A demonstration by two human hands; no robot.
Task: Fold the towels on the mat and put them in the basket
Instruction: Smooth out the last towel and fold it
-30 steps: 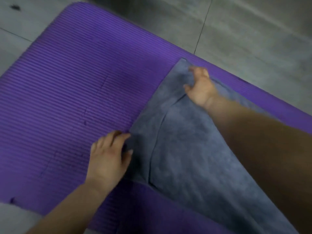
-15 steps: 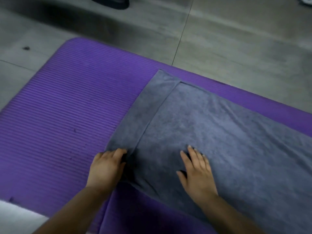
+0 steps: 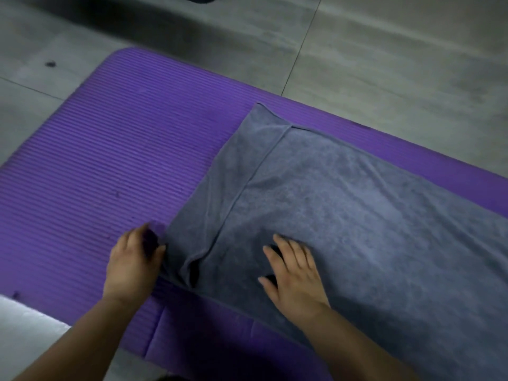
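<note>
One grey towel (image 3: 357, 215) lay part-folded on the purple mat (image 3: 110, 174), its layers misaligned. We noted the left hand (image 3: 132, 262) pinching the near-left corner and the right hand (image 3: 295, 279) flat and splayed, pressing the cloth. We judged alignment in hand; the next fold needs squared edges

towel: grey terry towel (image 3: 357, 229) lying on the purple ribbed foam mat (image 3: 110, 160), double layer showing
left hand (image 3: 132, 265): gripping its near corner
right hand (image 3: 294, 276): flat on top, fingers spread

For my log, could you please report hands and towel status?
Left hand pinches towel corner. Right hand flat on towel, folded on mat. Basket not in view.
</note>
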